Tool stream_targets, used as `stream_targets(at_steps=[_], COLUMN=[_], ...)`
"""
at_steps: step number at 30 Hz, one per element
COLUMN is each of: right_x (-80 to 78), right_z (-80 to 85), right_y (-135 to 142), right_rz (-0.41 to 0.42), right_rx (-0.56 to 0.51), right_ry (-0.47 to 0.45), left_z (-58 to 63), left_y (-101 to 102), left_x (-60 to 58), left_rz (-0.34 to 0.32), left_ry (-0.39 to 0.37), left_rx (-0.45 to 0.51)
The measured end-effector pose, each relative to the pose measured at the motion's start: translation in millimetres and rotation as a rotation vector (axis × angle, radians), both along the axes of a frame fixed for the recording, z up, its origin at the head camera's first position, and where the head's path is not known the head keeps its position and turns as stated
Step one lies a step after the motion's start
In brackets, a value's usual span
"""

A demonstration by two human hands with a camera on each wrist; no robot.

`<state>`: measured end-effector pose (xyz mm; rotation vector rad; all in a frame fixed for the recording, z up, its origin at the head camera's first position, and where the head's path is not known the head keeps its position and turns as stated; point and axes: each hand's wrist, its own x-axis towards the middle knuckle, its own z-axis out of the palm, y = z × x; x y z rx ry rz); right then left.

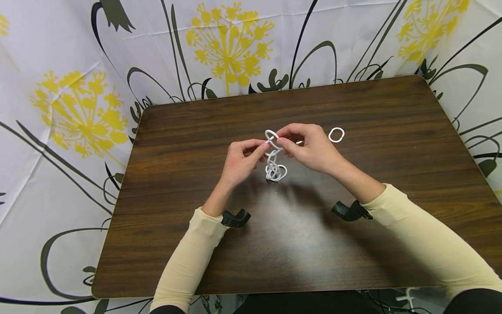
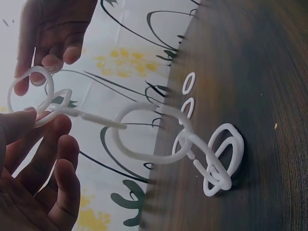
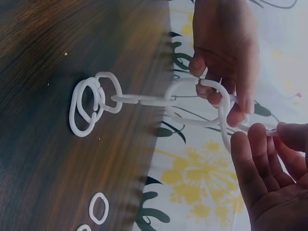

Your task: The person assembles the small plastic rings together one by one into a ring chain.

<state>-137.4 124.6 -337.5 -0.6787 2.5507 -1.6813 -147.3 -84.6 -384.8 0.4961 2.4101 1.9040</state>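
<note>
A chain of white plastic links (image 1: 271,158) hangs between my hands, its lower end piled on the table. My left hand (image 1: 240,163) pinches a link near the top of the chain between thumb and fingertips. From the other side, my right hand (image 1: 307,146) pinches the topmost white link (image 2: 51,89) with thumb and index finger. In the right wrist view, the linked rings (image 3: 176,81) stretch from my fingers down to the piled links (image 3: 73,113). Small gaps show in some rings. The fingertips partly cover where the two top links meet.
One loose white link (image 1: 330,135) lies on the brown wooden table (image 1: 188,183) beyond my right hand. Another loose link (image 2: 184,111), mostly behind that hand in the head view, lies near it. A flower-patterned curtain (image 1: 153,39) borders the table's far side.
</note>
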Motion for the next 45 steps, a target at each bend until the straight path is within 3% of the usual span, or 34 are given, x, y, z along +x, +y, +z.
stream_targets(at_steps=[5,12,16,23,25,34,45], right_x=[-1.0,-3.4,-5.9,-11.1,-12.0,-10.5,-8.5], right_z=[-1.2,-3.7,-6.0,-8.1,-8.3,-7.1,-11.6], right_y=[0.0,1.7,3.9,7.7,8.0,6.1,6.0], right_rz=[-0.015,-0.045,-0.089,-0.121,-0.13,-0.108,-0.044], right_rx=[0.026,0.037,0.025,-0.09,-0.123,-0.258,-0.255], right_ry=[0.022,0.046,0.061,-0.031,-0.06,-0.211,-0.309], left_z=[-0.9,31.8,29.3,1.8,-0.9,0.3,9.5], left_y=[-1.2,4.4,2.6,-3.6,-5.1,-5.3,2.1], left_x=[0.6,17.9,16.3,0.0,-1.1,-0.8,-2.0], left_rz=[-0.007,-0.015,-0.02,-0.023,-0.017,-0.018,-0.008], left_ry=[0.028,0.025,0.031,0.033,0.02,0.024,-0.027], left_rx=[-0.022,-0.025,-0.026,-0.027,-0.039,-0.088,0.042])
